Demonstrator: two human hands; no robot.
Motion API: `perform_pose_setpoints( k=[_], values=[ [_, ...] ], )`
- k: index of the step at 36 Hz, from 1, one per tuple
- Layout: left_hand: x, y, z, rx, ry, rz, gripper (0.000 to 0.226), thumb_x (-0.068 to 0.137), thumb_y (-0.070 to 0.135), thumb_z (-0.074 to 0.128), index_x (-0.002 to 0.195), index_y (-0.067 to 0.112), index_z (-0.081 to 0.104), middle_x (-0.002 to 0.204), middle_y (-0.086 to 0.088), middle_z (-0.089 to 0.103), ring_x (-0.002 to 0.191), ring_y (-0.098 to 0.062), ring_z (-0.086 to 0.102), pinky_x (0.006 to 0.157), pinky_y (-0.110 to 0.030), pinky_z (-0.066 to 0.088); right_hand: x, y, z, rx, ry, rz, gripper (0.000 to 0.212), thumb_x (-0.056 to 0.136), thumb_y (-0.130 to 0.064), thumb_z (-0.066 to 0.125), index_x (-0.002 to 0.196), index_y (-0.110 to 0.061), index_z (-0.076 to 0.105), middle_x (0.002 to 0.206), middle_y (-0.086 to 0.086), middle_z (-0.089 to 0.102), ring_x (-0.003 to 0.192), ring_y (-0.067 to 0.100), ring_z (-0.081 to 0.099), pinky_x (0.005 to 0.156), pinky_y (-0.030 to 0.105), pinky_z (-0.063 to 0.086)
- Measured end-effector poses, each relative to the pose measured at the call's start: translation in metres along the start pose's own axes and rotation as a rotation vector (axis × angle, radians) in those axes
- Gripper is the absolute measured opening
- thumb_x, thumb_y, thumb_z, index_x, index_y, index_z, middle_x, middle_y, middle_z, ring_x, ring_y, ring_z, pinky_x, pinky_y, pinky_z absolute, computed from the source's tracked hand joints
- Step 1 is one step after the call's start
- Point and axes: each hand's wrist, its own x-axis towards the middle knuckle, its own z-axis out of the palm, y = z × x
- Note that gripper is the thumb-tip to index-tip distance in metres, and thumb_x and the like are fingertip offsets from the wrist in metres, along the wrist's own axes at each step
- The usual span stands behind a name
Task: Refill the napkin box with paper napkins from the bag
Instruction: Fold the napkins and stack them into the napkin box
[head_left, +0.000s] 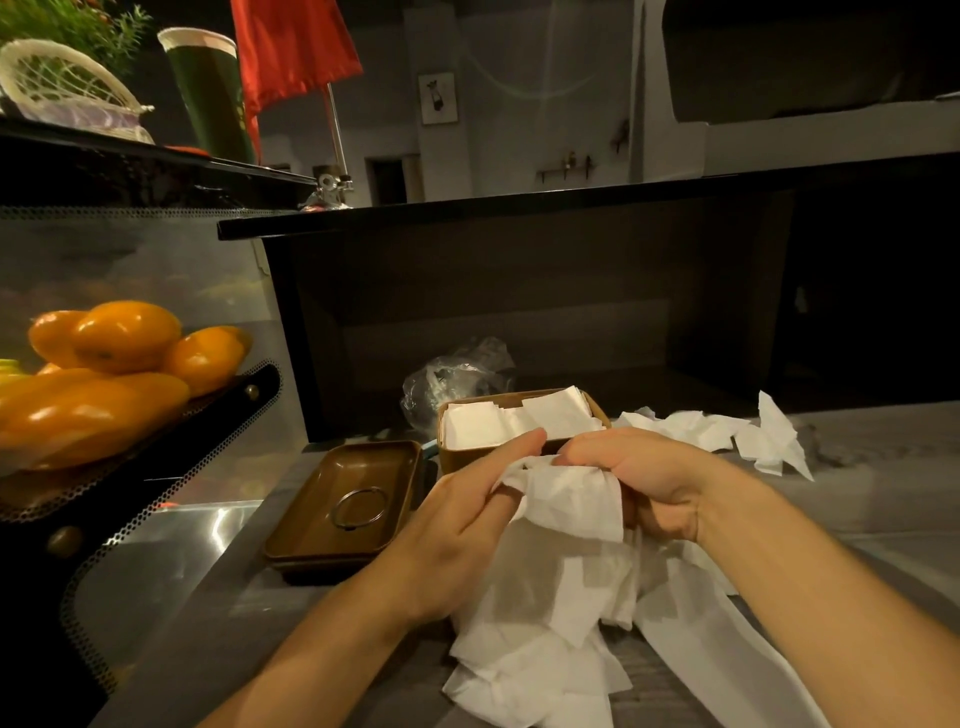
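No writing, label, brand or number is legible anywhere here.

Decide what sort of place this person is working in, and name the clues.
Probably a café or bar service counter: a raised black bar top, a paper cup on the shelf, piled oranges, and a napkin box being refilled.

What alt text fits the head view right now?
Both hands, left hand and right hand, grip a crumpled white paper napkin before a brown napkin box holding white napkins. Its brown rectangular lid lies left.
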Motion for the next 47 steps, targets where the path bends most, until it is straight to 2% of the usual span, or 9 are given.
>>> perform_pose_setpoints(
  k=[6,14,17,21,23,26,33,37,47],
  values=[
    [-0.002,0.006,-0.001,-0.057,-0.007,0.016,0.037,0.105,0.045,0.028,0.137,0.055,0.043,0.128,0.05,0.046,0.124,0.026,0.037,0.098,0.002,0.033,-0.005,-0.002,0.002,-0.008,-0.008,-0.025,0.023,0.093,-0.02,0.07,0.115,-0.02,0.067,0.085,0.007,0.077,0.073,0.021,0.077,0.063,0.034,0.061],
    [0.001,0.003,0.001,-0.077,0.232,-0.024,0.02,0.101,0.039,0.046,0.11,0.047,0.063,0.107,0.025,0.069,0.106,0.003,0.063,0.087,-0.018,0.055,-0.008,-0.007,0.007,-0.296,0.125,-0.209,0.01,0.096,-0.029,0.068,0.092,-0.023,0.076,0.091,-0.002,0.073,0.087,0.014,0.07,0.064,0.023,0.054],
    [0.005,0.005,0.001,-0.258,0.338,-0.206,0.011,0.103,0.037,0.05,0.106,0.038,0.06,0.101,0.016,0.067,0.096,-0.007,0.064,0.077,-0.02,0.053,-0.01,-0.013,-0.003,-0.14,0.246,-0.387,0.011,0.099,-0.024,0.064,0.095,-0.02,0.073,0.097,0.002,0.071,0.091,0.018,0.068,0.071,0.027,0.056],
    [0.009,0.006,-0.002,-0.466,0.361,-0.364,0.017,0.102,0.041,0.051,0.113,0.031,0.059,0.098,0.006,0.073,0.092,-0.015,0.07,0.072,-0.028,0.056,-0.035,-0.023,-0.012,0.142,-0.028,-0.51,0.016,0.089,-0.033,0.064,0.095,-0.02,0.072,0.091,0.001,0.07,0.089,0.021,0.067,0.066,0.026,0.056],
    [0.009,0.008,-0.004,-0.562,0.297,-0.365,0.02,0.104,0.035,0.049,0.116,0.023,0.059,0.087,0.006,0.078,0.082,-0.014,0.076,0.062,-0.025,0.058,-0.042,-0.025,-0.011,0.048,-0.186,-0.482,0.016,0.083,-0.031,0.068,0.092,-0.018,0.072,0.094,0.004,0.072,0.088,0.022,0.071,0.068,0.028,0.059],
    [0.004,0.012,-0.005,-0.534,0.22,-0.344,0.013,0.105,0.031,0.048,0.109,0.024,0.058,0.071,0.016,0.074,0.067,-0.004,0.073,0.051,-0.019,0.055,-0.033,-0.018,-0.007,-0.295,-0.158,-0.384,0.01,0.085,-0.03,0.075,0.091,-0.022,0.075,0.095,-0.003,0.074,0.093,0.017,0.074,0.081,0.033,0.061],
    [0.002,0.016,-0.006,-0.452,0.143,-0.359,0.017,0.105,0.031,0.049,0.101,0.027,0.065,0.082,0.014,0.077,0.075,-0.005,0.074,0.06,-0.019,0.056,-0.013,-0.004,0.003,-0.449,0.145,-0.603,0.012,0.083,-0.023,0.082,0.076,-0.032,0.079,0.108,-0.025,0.066,0.107,0.0,0.061,0.083,0.017,0.052],
    [0.001,0.015,-0.008,-0.424,0.113,-0.354,0.027,0.097,0.044,0.058,0.116,0.027,0.066,0.099,0.01,0.077,0.093,-0.011,0.074,0.087,-0.035,0.061,-0.008,0.001,0.011,-0.575,0.166,-0.74,0.012,0.082,-0.025,0.084,0.079,-0.036,0.08,0.116,-0.039,0.06,0.112,-0.013,0.053,0.086,0.013,0.049],
    [0.0,0.015,-0.013,-0.519,0.093,-0.46,0.02,0.098,0.01,0.051,0.11,0.02,0.063,0.09,-0.001,0.076,0.081,-0.02,0.073,0.074,-0.035,0.058,-0.005,0.009,0.012,-0.555,0.287,-0.827,0.026,0.085,-0.021,0.079,0.08,-0.046,0.076,0.093,-0.036,0.068,0.1,-0.01,0.061,0.08,0.012,0.056]
  ],
)
